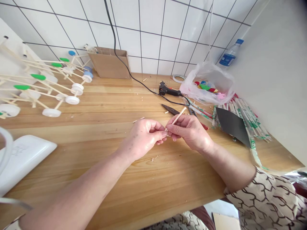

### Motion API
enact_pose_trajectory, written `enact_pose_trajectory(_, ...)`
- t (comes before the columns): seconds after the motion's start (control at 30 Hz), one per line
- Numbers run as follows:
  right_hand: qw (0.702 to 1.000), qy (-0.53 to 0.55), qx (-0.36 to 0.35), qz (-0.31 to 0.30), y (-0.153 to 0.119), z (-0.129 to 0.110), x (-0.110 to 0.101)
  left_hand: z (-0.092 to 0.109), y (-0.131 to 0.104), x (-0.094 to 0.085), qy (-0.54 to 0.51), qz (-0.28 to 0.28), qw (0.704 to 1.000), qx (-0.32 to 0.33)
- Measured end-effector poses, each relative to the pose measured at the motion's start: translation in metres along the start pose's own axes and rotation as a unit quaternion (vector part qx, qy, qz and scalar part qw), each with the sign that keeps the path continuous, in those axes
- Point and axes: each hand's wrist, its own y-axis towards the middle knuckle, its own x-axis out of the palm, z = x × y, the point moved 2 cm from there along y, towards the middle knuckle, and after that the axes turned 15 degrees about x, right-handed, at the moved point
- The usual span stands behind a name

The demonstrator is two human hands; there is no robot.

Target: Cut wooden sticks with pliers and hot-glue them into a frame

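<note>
My right hand (pixel 189 130) is closed in a pinch around a short wooden stick (pixel 180 115), which slants up and to the right out of its fingers. Against its fingertips, my left hand (pixel 146 135) is pinched too, near the stick's lower end; what lies between the left thumb and finger is small and mostly hidden. Just behind the right hand lies a pair of scissors (pixel 170 109) with dark blades, partly covered by that hand. Pale wood crumbs (pixel 154 158) are scattered on the wooden table (pixel 115 127) below the hands.
Stick models with bottle-cap wheels (pixel 72 100) stand at the left, near a white device (pixel 26 159). Toward the wall are a cardboard box (pixel 109 65), a corded glue gun (pixel 169 90) and a plastic bag (pixel 203 89) of coloured caps. Wrapped chopsticks (pixel 251 119) and a black sheet (pixel 232 126) lie right.
</note>
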Motion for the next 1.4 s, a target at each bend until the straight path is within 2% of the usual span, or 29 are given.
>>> enact_pose_trajectory(0.17, 1.000, -0.005, 0.002, 0.000, -0.001, 0.000, 0.000, 0.001, 0.000, 0.000, 0.008, -0.032, 0.999, 0.011)
enact_pose_trajectory(0.3, 1.000, -0.023, 0.006, 0.000, -0.001, 0.001, -0.001, 0.007, -0.001, 0.001, 0.035, -0.035, 0.999, 0.010)
enact_pose_trajectory(0.43, 0.999, -0.039, 0.013, 0.003, -0.001, 0.002, 0.000, 0.007, -0.001, 0.003, 0.035, -0.015, 0.999, -0.008)
enact_pose_trajectory(0.6, 0.997, -0.074, 0.006, -0.006, -0.002, -0.009, 0.001, 0.002, 0.000, 0.000, 0.028, 0.013, 1.000, 0.006)
enact_pose_trajectory(0.67, 0.991, -0.131, -0.022, 0.017, -0.004, -0.018, -0.003, 0.000, 0.001, -0.004, 0.028, 0.032, 0.999, 0.011)
enact_pose_trajectory(0.7, 0.983, -0.176, -0.039, 0.048, -0.004, -0.022, -0.007, 0.000, 0.001, -0.006, 0.021, 0.045, 0.999, 0.013)
enact_pose_trajectory(0.77, 0.940, -0.303, -0.064, 0.144, -0.005, -0.030, -0.017, -0.001, 0.003, -0.011, -0.002, 0.072, 0.997, 0.018)
enact_pose_trajectory(0.8, 0.903, -0.378, -0.070, 0.192, -0.005, -0.033, -0.022, -0.001, 0.003, -0.013, -0.015, 0.087, 0.996, 0.021)
enact_pose_trajectory(0.87, 0.809, -0.523, -0.065, 0.259, -0.006, -0.035, -0.032, 0.000, 0.005, -0.017, -0.034, 0.110, 0.993, 0.025)
enact_pose_trajectory(0.93, 0.720, -0.630, -0.028, 0.291, -0.005, -0.033, -0.040, 0.001, 0.006, -0.020, -0.047, 0.122, 0.991, 0.026)
enact_pose_trajectory(0.97, 0.686, -0.665, 0.000, 0.295, -0.004, -0.031, -0.044, 0.001, 0.007, -0.022, -0.051, 0.127, 0.990, 0.026)
enact_pose_trajectory(1.0, 0.661, -0.691, 0.029, 0.293, -0.004, -0.029, -0.047, 0.001, 0.007, -0.023, -0.053, 0.132, 0.990, 0.025)
enact_pose_trajectory(1.07, 0.634, -0.721, 0.074, 0.271, -0.001, -0.023, -0.051, 0.001, 0.009, -0.026, -0.053, 0.143, 0.988, 0.023)
enact_pose_trajectory(1.27, 0.623, -0.745, 0.069, 0.229, 0.005, -0.016, -0.046, -0.002, 0.010, -0.029, -0.046, 0.152, 0.987, 0.021)
enact_pose_trajectory(1.33, 0.650, -0.720, 0.072, 0.230, 0.004, -0.020, -0.043, -0.003, 0.010, -0.029, -0.042, 0.150, 0.987, 0.026)
enact_pose_trajectory(1.4, 0.721, -0.650, 0.084, 0.226, 0.003, -0.024, -0.041, -0.003, 0.010, -0.030, -0.036, 0.154, 0.987, 0.026)
